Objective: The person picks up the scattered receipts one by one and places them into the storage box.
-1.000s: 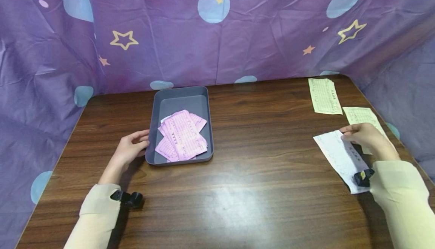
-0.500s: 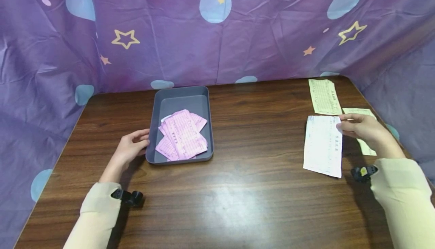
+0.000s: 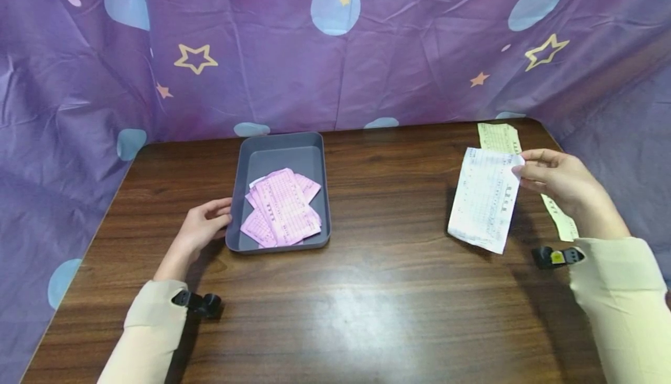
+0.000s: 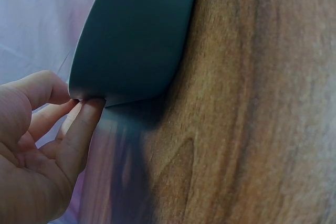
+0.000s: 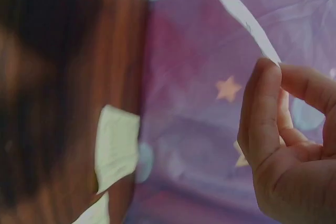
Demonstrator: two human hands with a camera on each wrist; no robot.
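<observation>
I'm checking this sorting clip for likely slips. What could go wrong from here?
The right hand pinches the white slip only at one top corner, so it hangs loose and might slide free or crease. The left hand merely touches the gray tray at its edge, so a nudge might shift it.

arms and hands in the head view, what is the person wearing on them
Both arms wear long, pale cream sleeves: the left sleeve and the right sleeve reach down to the wrists. A small black device is strapped at the left cuff; a similar black device with a yellow mark sits at the right. The left hand and right hand are bare: no gloves, no rings visible.
</observation>
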